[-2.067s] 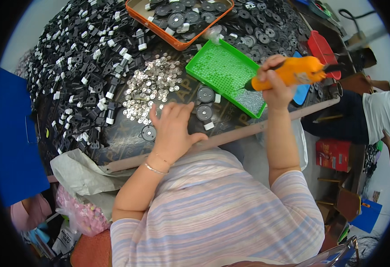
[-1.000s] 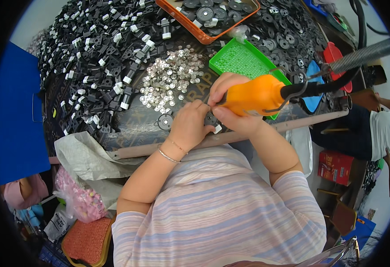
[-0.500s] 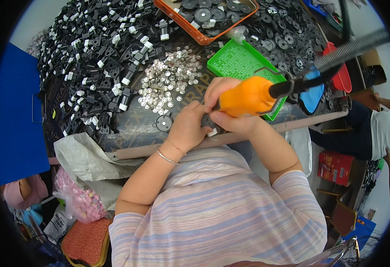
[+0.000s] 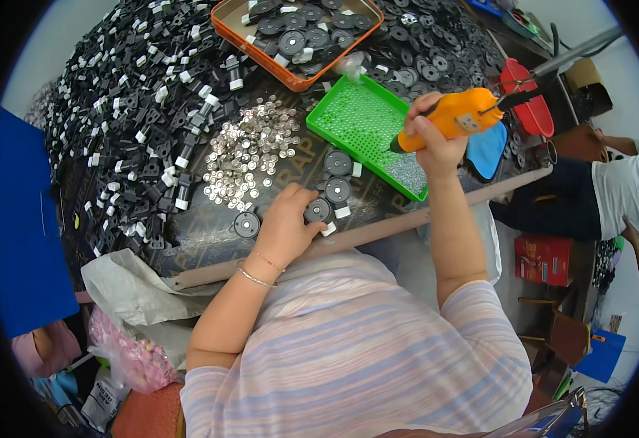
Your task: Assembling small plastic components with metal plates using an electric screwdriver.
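Observation:
My right hand (image 4: 440,146) is wrapped around an orange electric screwdriver (image 4: 462,115), its black tip pointing down over a green tray (image 4: 354,165) of small screws (image 4: 408,175). My left hand (image 4: 283,228) grips a round black part (image 4: 318,210) with a white tab by its edge, fingers on one side and thumb on the other. Just beyond it lie two similar parts, a middle disc (image 4: 338,190) and a far disc (image 4: 337,162). Left of my left hand rests a single black disc (image 4: 246,225).
Small silver round pieces (image 4: 250,146) lie heaped left of the green tray. Black parts with white ends (image 4: 144,109) form a large pile at left. An orange-rimmed tray (image 4: 290,79) holds black discs. A blue tray (image 4: 489,150) and red basins (image 4: 534,109) stand at right, near another person (image 4: 618,201).
My right hand has lifted the screwdriver off the part at my left hand and carried it right, over the green tray. The three discs in a row now show; my left hand still holds one.

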{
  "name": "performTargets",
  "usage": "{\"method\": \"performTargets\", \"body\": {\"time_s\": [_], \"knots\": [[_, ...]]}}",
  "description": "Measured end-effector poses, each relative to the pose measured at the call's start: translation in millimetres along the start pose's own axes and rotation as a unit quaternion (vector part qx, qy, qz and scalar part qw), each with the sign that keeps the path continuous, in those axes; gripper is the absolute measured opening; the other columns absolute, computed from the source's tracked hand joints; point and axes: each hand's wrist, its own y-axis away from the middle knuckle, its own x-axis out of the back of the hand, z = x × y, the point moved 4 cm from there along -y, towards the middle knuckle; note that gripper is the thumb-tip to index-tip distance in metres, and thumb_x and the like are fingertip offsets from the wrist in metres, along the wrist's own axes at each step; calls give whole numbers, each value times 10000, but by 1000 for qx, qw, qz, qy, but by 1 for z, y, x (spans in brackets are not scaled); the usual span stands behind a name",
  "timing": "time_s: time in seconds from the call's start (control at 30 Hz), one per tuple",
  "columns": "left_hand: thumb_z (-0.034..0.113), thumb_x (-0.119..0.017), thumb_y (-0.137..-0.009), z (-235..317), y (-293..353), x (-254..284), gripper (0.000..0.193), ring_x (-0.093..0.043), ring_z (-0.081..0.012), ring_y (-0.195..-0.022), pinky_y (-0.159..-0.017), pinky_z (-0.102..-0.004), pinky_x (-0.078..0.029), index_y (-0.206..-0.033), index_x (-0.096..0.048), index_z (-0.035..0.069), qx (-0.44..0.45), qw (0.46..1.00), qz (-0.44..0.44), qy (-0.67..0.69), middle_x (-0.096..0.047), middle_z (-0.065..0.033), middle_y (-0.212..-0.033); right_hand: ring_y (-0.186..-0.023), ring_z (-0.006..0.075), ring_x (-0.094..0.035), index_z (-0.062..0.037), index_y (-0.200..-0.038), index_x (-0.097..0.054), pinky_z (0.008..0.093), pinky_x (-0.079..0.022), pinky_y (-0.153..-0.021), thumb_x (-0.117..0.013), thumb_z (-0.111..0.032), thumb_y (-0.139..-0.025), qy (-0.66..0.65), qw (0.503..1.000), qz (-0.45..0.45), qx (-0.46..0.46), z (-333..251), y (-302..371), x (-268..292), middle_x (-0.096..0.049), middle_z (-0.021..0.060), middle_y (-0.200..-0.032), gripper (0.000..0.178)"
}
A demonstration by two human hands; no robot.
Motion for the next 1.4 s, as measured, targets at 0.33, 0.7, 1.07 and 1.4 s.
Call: {"method": "performTargets", "body": {"time_s": [0.33, 0.7, 1.07, 1.4], "knots": [[63, -776, -609, 3, -1, -4, 478, -542, -350, -936, -797, -391, -459, -1050, -607, -11, -12, 1000, 7, -5, -548, -154, -972, -644, 158, -544, 6, -926, -519, 265, -453, -590, -629, 55, -729, 8, 1000, 9, -5, 1, 2, 4, -541, 119, -869, 231], [59, -788, -595, 1, -1, -4, 495, -559, -350, -894, -763, -387, -472, -1041, -581, -1, 12, 1000, 14, -1, -559, -155, -967, -642, 151, -543, 3, -928, -522, 261, -449, -590, -631, 35, -740, 8, 1000, -6, 2, 6, 0, 4, -540, 112, -857, 220], [72, -793, -596, 0, 1, -4, 476, -562, -338, -884, -752, -385, -473, -1017, -584, 3, 7, 1000, 13, -7, -559, -144, -955, -640, 155, -538, -5, -907, -516, 263, -438, -579, -644, 27, -733, -9, 1000, -3, 1, 0, 0, 3, -527, 110, -851, 218], [87, -791, -597, -2, -3, -5, 466, -553, -343, -900, -759, -387, -462, -1007, -582, 16, 15, 1000, 11, 8, -551, -142, -935, -653, 168, -544, -21, -890, -526, 268, -455, -515, -712, -103, -748, -111, 974, -197, -3, -28, 30, -84, -530, 117, -829, 248]]}}
